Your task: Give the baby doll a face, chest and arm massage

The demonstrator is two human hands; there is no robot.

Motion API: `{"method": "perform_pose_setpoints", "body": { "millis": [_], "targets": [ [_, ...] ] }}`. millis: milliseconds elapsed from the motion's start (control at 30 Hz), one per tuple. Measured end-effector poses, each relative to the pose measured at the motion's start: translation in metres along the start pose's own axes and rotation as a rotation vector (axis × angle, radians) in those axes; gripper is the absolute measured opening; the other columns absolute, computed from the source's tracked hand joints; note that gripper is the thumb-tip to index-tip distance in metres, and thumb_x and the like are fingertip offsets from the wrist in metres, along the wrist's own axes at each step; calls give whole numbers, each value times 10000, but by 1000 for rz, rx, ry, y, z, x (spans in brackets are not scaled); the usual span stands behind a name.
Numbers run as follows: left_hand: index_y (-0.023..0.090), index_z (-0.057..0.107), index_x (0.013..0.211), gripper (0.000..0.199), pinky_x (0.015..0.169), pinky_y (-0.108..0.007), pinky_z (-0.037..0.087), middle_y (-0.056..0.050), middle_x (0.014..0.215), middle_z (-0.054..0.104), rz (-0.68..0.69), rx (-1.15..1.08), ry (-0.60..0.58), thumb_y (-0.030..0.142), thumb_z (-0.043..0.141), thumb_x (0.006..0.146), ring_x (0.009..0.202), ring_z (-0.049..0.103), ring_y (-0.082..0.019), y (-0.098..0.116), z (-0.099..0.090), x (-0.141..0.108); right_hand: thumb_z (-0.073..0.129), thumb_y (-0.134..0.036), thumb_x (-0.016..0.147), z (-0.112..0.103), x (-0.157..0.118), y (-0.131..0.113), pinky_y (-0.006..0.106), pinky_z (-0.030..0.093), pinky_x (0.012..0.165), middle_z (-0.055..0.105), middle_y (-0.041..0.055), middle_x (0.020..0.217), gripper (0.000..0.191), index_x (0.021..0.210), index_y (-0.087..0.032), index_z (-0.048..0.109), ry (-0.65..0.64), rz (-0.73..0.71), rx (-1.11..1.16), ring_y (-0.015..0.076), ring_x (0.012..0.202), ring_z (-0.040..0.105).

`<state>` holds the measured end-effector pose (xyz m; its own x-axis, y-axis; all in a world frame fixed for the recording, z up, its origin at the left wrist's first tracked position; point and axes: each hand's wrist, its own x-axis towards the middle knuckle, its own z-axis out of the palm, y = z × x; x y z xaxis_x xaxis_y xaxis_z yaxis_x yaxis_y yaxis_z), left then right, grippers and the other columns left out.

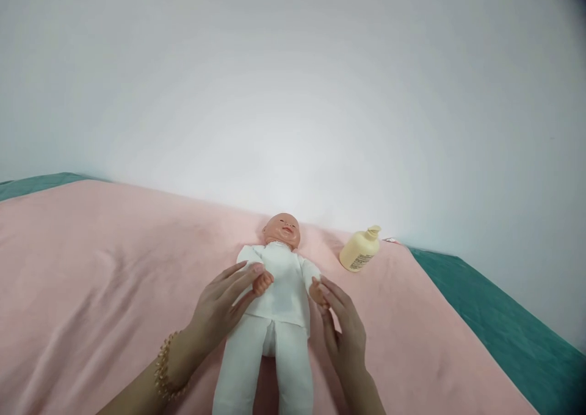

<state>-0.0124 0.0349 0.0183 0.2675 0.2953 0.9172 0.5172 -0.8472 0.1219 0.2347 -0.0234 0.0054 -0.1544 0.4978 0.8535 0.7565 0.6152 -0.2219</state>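
A baby doll (279, 281) in a white top and white trousers lies on its back, head towards the wall. My left hand (222, 302) has its fingers over and its thumb under the doll's hand on the left side, holding it near the wrist above the belly. Between the thumb and fingers of my right hand (345, 326) is the doll's other hand (318, 293), out at the side of the body. A beaded bracelet (165, 366) circles my left wrist. The undersides of both grips are hidden.
A pale yellow pump bottle (359, 250) leans on the bedding to the right of the doll's head. The pink blanket (91, 281) has folds at the left. Green quilted bedding (494, 305) shows beyond its edges. Behind stands a white wall (293, 97).
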Motion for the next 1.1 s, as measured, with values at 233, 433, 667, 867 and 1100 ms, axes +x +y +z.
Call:
{"method": "perform_pose_setpoints", "body": {
  "millis": [233,433,667,867,1100],
  "targets": [
    [184,416,1373,478,967,-333,526,-91,1168,679,275,-126,-179,88,515,916,1159,602,-187,6,-1,0,536,-37,902,9,4,-18,424,547,949,586,90,1250,551,1381,-303,475,-156,-170,34,219,1132,589],
    [207,284,1452,567,804,-284,588,-141,1182,662,206,-119,-203,155,510,935,1067,656,-192,3,9,-6,538,-70,915,12,0,-17,346,551,968,624,85,1206,448,1328,-241,528,-154,-72,196,203,1130,607],
    [220,240,1475,604,819,-311,589,-133,1190,663,194,-141,-222,131,494,934,1086,646,-203,1,13,-8,535,-90,927,14,4,-20,360,530,997,647,81,1203,451,1355,-232,516,-186,-108,156,211,1136,611],
    [226,274,1462,573,872,-316,570,-114,1190,665,179,-163,-225,132,481,937,1088,646,-194,3,11,-5,479,-140,964,15,6,-24,356,549,964,634,68,1225,413,1347,-287,526,-204,-29,181,206,1117,624],
    [229,201,1490,628,864,-318,576,-111,1168,672,182,-174,-226,100,465,935,1073,653,-190,5,10,-2,456,-67,939,15,9,-20,425,508,1008,605,81,1255,516,1405,-289,453,-235,-120,117,213,1181,574]
  ]
}}
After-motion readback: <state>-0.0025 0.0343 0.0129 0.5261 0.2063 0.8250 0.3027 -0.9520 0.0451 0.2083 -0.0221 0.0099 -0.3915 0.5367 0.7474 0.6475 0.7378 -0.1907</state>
